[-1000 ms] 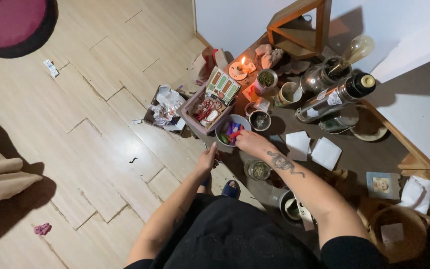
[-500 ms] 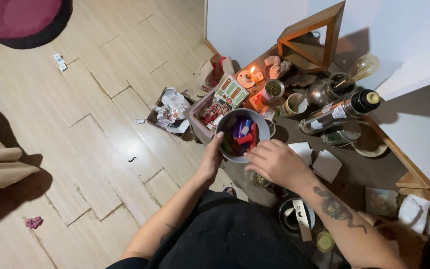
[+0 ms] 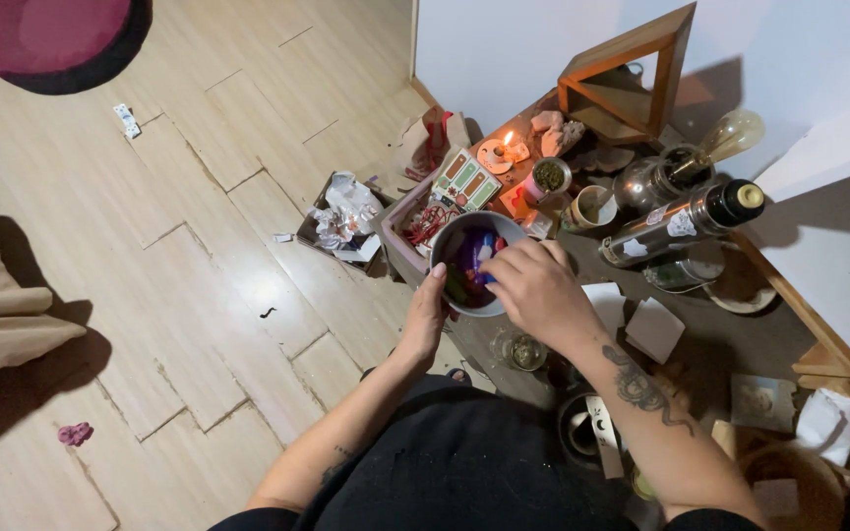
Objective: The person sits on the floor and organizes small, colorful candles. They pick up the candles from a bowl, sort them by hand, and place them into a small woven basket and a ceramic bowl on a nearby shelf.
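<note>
1. A person seated at a low, dark tabletop holds a round, smooth-walled grey bowl above its near edge, just in front of a shallow pink box.
2. The left hand cups the bowl's near rim from the side, its grip curled against the wall with the thumb tip on the rim.
3. The right hand reaches over the bowl from the right, its fingertips dipped inside; whether that grip pinches anything cannot be told, as the fingers hide their own tips.
4. Inside the bowl lie small glossy pieces in red, blue and purple, their shapes too small to tell.
5. A tattooed forearm crosses the tabletop above two square white paper pieces.
6. Behind the bowl a short lit candle burns on a small round dish, near rough pink stones and an open triangular wooden frame.
7. A shiny metal bottle with a dark cap lies on its side to the right, beside a ceramic cup and a small pot of green herbs.
8. On the pale wood-plank floor to the left sits a tray of crumpled white paper; a round maroon cushion lies well apart in the far corner.
</note>
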